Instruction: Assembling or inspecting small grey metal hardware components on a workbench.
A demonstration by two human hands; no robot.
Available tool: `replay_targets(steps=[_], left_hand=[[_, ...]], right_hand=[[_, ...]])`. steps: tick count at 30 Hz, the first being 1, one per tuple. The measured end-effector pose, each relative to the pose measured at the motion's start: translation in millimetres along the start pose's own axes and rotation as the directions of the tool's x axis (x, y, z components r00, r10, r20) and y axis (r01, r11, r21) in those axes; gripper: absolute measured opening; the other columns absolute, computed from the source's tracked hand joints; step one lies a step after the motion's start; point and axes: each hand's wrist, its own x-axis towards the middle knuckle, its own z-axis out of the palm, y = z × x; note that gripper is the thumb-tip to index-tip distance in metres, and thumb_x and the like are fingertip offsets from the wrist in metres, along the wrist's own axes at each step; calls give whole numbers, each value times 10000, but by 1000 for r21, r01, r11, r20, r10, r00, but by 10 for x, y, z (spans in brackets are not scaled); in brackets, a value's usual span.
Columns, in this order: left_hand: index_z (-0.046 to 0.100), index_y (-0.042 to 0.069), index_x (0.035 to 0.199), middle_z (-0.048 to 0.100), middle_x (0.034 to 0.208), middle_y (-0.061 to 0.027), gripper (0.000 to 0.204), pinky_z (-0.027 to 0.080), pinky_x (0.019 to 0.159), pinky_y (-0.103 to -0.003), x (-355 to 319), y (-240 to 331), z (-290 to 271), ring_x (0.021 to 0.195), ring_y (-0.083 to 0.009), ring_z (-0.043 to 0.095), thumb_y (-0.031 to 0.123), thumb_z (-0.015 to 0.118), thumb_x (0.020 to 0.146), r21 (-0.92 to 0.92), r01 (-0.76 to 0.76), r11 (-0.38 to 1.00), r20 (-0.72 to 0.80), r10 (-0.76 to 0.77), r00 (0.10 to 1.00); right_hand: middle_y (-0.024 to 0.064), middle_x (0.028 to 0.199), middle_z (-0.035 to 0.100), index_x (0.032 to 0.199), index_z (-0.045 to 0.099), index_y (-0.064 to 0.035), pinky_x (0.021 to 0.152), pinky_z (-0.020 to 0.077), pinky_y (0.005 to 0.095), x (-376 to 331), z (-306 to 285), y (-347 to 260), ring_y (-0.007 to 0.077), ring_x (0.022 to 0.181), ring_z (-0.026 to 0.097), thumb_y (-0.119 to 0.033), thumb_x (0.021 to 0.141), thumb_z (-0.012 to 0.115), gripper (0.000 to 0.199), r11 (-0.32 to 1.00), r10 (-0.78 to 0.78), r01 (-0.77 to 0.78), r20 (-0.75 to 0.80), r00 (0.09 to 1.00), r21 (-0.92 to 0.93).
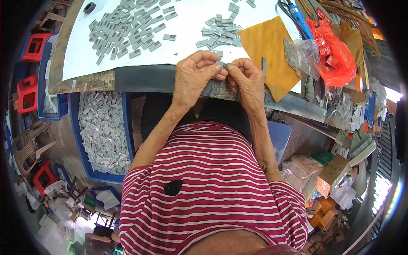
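Observation:
Over the near edge of the table my left hand (191, 78) and my right hand (248, 83) meet, fingertips almost touching. Between them they pinch a small flat grey plastic piece (221, 64), partly covered by the fingers. Just beyond the fingertips another grey piece (217, 53) lies on the white sheet (182, 55). A smaller heap of similar grey pieces (219, 32) is behind my hands. The larger spread of them (131, 32) lies to the left. Whether something tiny is also between the right fingertips is too small to tell.
Right of my hands lie brown paper (263, 40), a clear bag of tiny bits (297, 55), a blue corded tool (299, 19) and a red plastic bag (333, 55). A dark ring (89, 7) sits far left. Below stands a blue crate (80, 148) full of grey pieces.

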Motion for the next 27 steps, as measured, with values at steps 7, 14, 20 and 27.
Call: replay_targets(steps=[7, 14, 20, 27], left_hand=[[529, -72, 992, 628, 827, -142, 197, 538, 681, -239, 0, -33, -39, 737, -170, 639, -16, 572, 809, -70, 46, 996, 39, -44, 998], [531, -62, 972, 626, 824, -130, 185, 532, 671, -226, -3, -19, -46, 724, -149, 632, -5, 584, 805, -48, 57, 997, 64, -54, 997], [551, -56, 967, 611, 777, -82, 184, 490, 581, -180, -47, 8, 1, 660, -86, 592, -9, 585, 792, 182, -9, 983, 50, 0, 999], [586, -46, 964, 613, 719, -56, 178, 477, 547, -189, -70, 29, -8, 621, -70, 577, 23, 581, 800, 353, -45, 934, 19, 41, 999]], right_hand=[[-8, 643, 528, 868, 546, 7, 418, 337, 162, -29, 101, 11, 29, 493, 442, -87, 846, 563, 98, 997, -69, 71, -65, 996, 29], [-12, 648, 528, 863, 559, 18, 419, 338, 163, -47, 82, 41, 23, 502, 439, -72, 840, 564, 93, 996, -92, 93, -76, 993, 12], [-15, 625, 521, 850, 566, 13, 413, 323, 162, -34, 18, 38, 22, 494, 434, -58, 822, 571, 77, 995, -96, 93, -86, 992, -43], [14, 604, 523, 853, 556, 38, 408, 342, 179, -52, -8, -41, 49, 479, 452, -58, 820, 570, 103, 997, -25, 24, 10, 1000, 77]])
